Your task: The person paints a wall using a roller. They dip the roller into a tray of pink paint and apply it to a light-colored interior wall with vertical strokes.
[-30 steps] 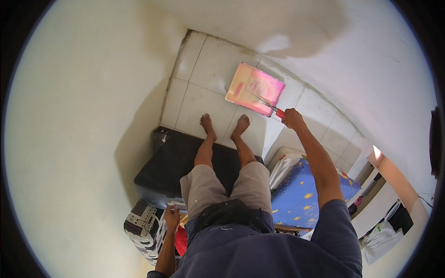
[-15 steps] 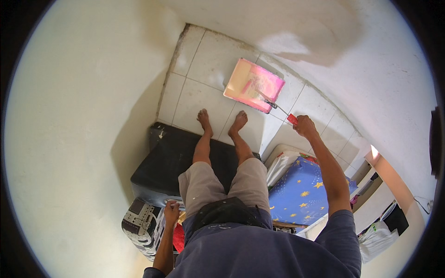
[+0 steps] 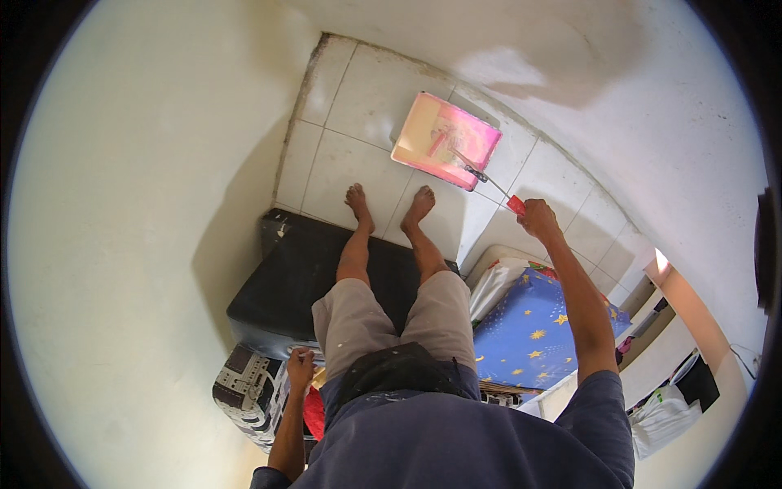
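My right hand (image 3: 539,220) is closed around the red handle of a paint roller (image 3: 516,205). From it a thin metal rod runs leftward to the roller's head, which rests in a paint tray (image 3: 486,160). This shallow tray lies on the tiled floor beyond my feet, pink at its rim and right side, with cream-coloured paint at its left. Low on my left, my left hand (image 3: 300,367) hangs beside the front edge of a large black padded piece (image 3: 318,281). Its fingers are curled; whether they hold anything is hidden.
Walls flank the floor (image 3: 358,167) on the left and far right. A blue star-patterned mattress or cushion (image 3: 529,330) lies right of my legs. A black-and-white patterned item (image 3: 240,391) sits at the lower left, and a white bag (image 3: 664,424) at the lower right.
The roller has shifted slightly to the right in the tray, with my right hand moving along. The whole view has tilted a little. My left hand stays in much the same place.
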